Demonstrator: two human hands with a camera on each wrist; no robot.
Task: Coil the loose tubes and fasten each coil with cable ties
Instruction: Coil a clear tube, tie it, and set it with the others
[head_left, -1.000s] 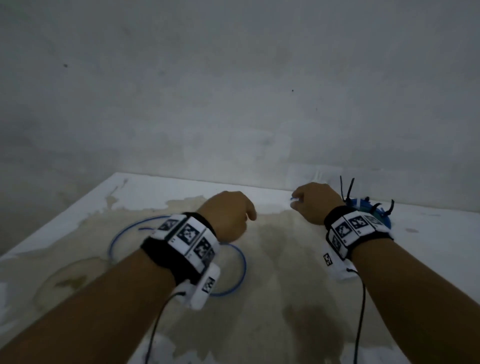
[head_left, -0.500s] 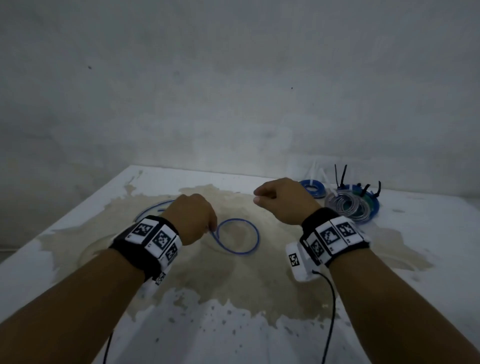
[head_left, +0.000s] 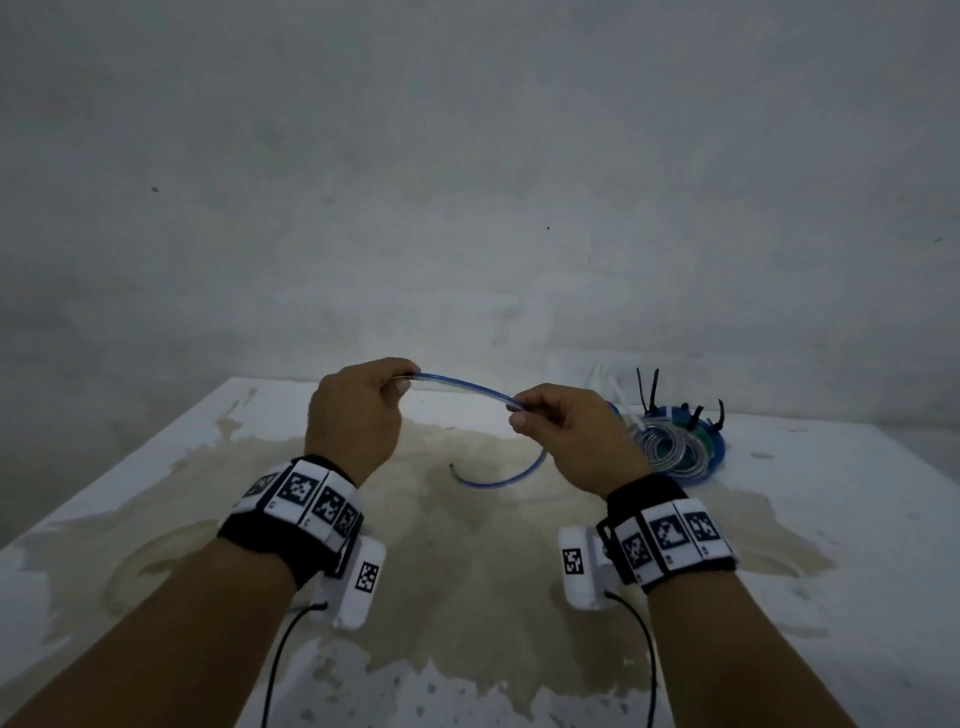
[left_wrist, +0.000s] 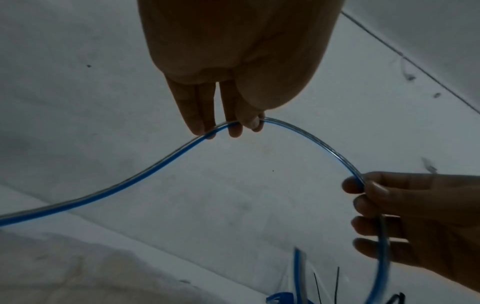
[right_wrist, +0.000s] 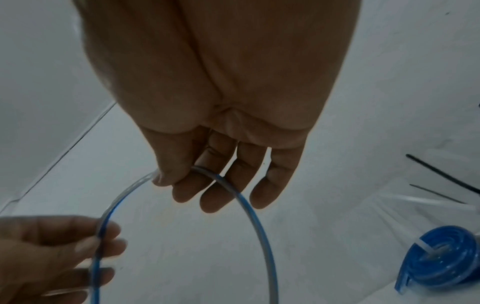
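Blue tube (head_left: 460, 388): translucent flexible plastic, glossy, smooth, pale highlights along its length; reads blue-tinted clear in the left wrist view. Tied coils (head_left: 675, 441) far right: same glossy plastic, one clear and greyish, others blue and green. Blue coil (right_wrist: 439, 261) in the right wrist view: shiny, see-through, bound by a whitish plastic tie. Black cable ties (head_left: 647, 387): thin plastic, matt to semi-matt. Table (head_left: 857, 519): white painted or coated top, matt, worn, with a large rough tan patch (head_left: 467, 545) and speckled edges. Wall (head_left: 467, 182): matt grey, plaster-like, slightly blotchy. Wrist bands (head_left: 296, 506): black cloth with white printed marker tiles, smooth.
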